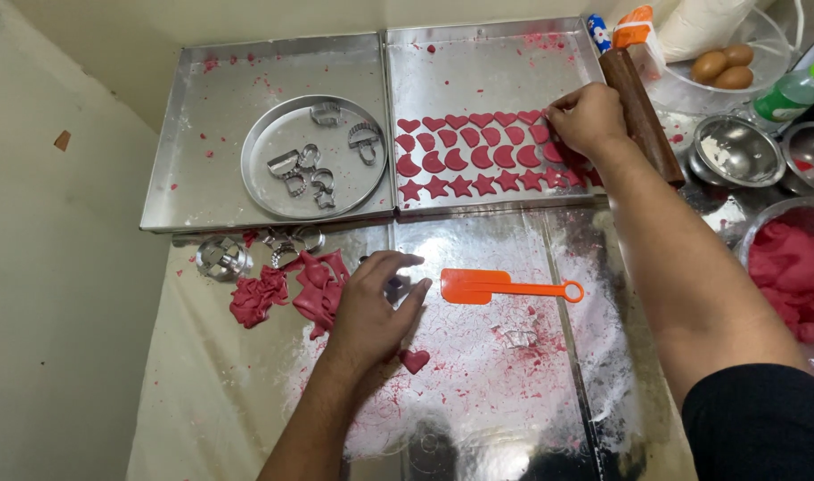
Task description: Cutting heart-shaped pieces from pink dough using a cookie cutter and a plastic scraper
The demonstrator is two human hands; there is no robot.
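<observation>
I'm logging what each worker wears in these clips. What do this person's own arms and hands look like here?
Both hands are bare: no gloves, rings or watch show. The left hand and its forearm are uncovered all the way to the frame's bottom edge. The right hand leads to a bare forearm, with a black sleeve beginning near the elbow at the lower right corner.

Right hand [587, 118] on red dough shapes [478, 153] in tray [496, 62]; left hand [376, 307] beside dough scraps [291, 289].
</observation>
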